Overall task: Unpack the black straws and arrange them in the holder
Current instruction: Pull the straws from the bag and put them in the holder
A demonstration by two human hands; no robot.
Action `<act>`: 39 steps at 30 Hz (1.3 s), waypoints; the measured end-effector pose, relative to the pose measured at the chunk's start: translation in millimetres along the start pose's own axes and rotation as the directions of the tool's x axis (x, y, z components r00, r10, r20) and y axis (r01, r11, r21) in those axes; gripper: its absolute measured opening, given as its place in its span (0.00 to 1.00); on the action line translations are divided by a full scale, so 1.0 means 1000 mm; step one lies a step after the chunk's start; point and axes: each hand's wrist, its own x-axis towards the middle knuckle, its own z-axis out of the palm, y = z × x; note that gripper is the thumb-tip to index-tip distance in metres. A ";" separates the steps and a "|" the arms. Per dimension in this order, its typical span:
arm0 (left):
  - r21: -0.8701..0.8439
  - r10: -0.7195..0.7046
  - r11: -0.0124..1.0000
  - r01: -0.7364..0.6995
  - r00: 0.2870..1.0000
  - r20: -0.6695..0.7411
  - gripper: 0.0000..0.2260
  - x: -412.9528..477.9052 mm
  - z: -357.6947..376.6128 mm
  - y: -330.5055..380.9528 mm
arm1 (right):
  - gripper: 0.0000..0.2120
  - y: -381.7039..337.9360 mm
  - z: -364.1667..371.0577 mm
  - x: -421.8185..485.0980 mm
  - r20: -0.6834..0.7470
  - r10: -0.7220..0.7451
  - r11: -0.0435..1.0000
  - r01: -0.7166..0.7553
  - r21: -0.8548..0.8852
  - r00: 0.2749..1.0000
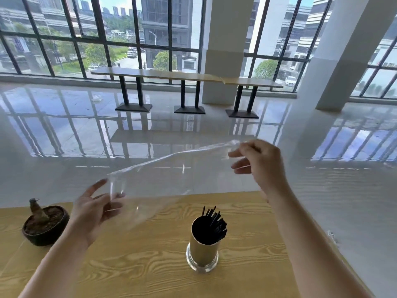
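Observation:
A bundle of black straws [216, 224] stands in the gold cylindrical holder [203, 250] with a clear glass base, on the wooden table [139, 265]. They lean toward the holder's right rim. Above the table an empty clear plastic bag [163, 175] is stretched in the air. My right hand [261, 162] pinches its upper right end. My left hand [96, 209] sits at the bag's lower left end with fingers spread; the film drapes over the fingertips, and I cannot tell whether they grip it.
A dark round bowl [45, 226] with a brownish lump and a short stub in it sits at the table's left. Beyond the far table edge lies glossy floor, a long bench table [184, 75] by the windows, and white pillars.

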 end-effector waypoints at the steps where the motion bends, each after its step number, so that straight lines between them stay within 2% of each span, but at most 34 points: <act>1: 0.084 0.018 0.996 -0.015 0.999 -0.031 0.21 -0.001 -0.013 -0.004 | 0.09 0.009 0.007 -0.002 0.028 0.019 0.989 -0.015 -0.148 0.999; 3: 0.185 0.012 0.983 0.002 0.997 -0.074 0.23 -0.004 -0.038 -0.015 | 0.10 0.026 0.025 -0.012 0.070 0.075 0.928 -0.044 -0.370 0.995; 4: 0.210 -0.011 0.977 0.032 0.995 -0.098 0.24 -0.007 -0.052 -0.023 | 0.12 0.035 0.036 -0.019 0.082 0.114 0.906 -0.070 -0.418 0.990; 8: 0.218 -0.151 0.954 0.206 0.957 -0.247 0.25 -0.024 -0.110 -0.064 | 0.13 0.073 0.081 -0.062 0.177 0.288 0.912 -0.212 -0.352 0.941; 11: 0.202 -0.286 0.905 0.374 0.888 -0.361 0.25 -0.038 -0.150 -0.097 | 0.12 0.101 0.114 -0.105 0.226 0.364 0.908 -0.291 -0.300 0.903; 13: 0.225 -0.326 0.866 0.446 0.845 -0.424 0.24 -0.047 -0.170 -0.115 | 0.10 0.119 0.131 -0.132 0.236 0.427 0.892 -0.365 -0.267 0.873; 16: 0.283 -0.314 0.822 0.494 0.808 -0.498 0.26 -0.056 -0.190 -0.135 | 0.06 0.143 0.150 -0.164 0.261 0.510 0.855 -0.450 -0.256 0.820; 22: 0.447 -0.200 0.711 0.543 0.765 -0.612 0.25 -0.058 -0.209 -0.154 | 0.08 0.181 0.165 -0.197 0.257 0.646 0.757 -0.559 -0.339 0.719; 25: 0.562 -0.102 0.638 0.527 0.780 -0.617 0.26 -0.057 -0.214 -0.158 | 0.07 0.195 0.169 -0.208 0.272 0.707 0.690 -0.551 -0.470 0.653; 27: 0.601 -0.030 0.625 0.498 0.785 -0.619 0.26 -0.053 -0.216 -0.157 | 0.06 0.200 0.175 -0.215 0.314 0.721 0.668 -0.500 -0.551 0.617; 30: 0.648 0.047 0.593 0.479 0.783 -0.621 0.26 -0.043 -0.222 -0.151 | 0.08 0.202 0.188 -0.221 0.360 0.735 0.660 -0.484 -0.575 0.574; 33: 0.724 0.040 0.424 0.543 0.788 -0.614 0.28 -0.038 -0.224 -0.147 | 0.16 0.203 0.196 -0.225 0.415 0.737 0.648 -0.381 -0.660 0.534; 35: 0.787 0.040 0.285 0.547 0.814 -0.579 0.28 -0.039 -0.216 -0.149 | 0.17 0.205 0.194 -0.225 0.430 0.720 0.657 -0.336 -0.675 0.544; 36: 0.818 0.037 0.248 0.519 0.839 -0.544 0.27 -0.039 -0.209 -0.150 | 0.17 0.205 0.190 -0.224 0.429 0.710 0.670 -0.346 -0.657 0.559; 39: 0.882 -0.010 0.248 0.401 0.911 -0.412 0.26 -0.039 -0.180 -0.156 | 0.12 0.205 0.174 -0.216 0.394 0.673 0.714 -0.409 -0.568 0.626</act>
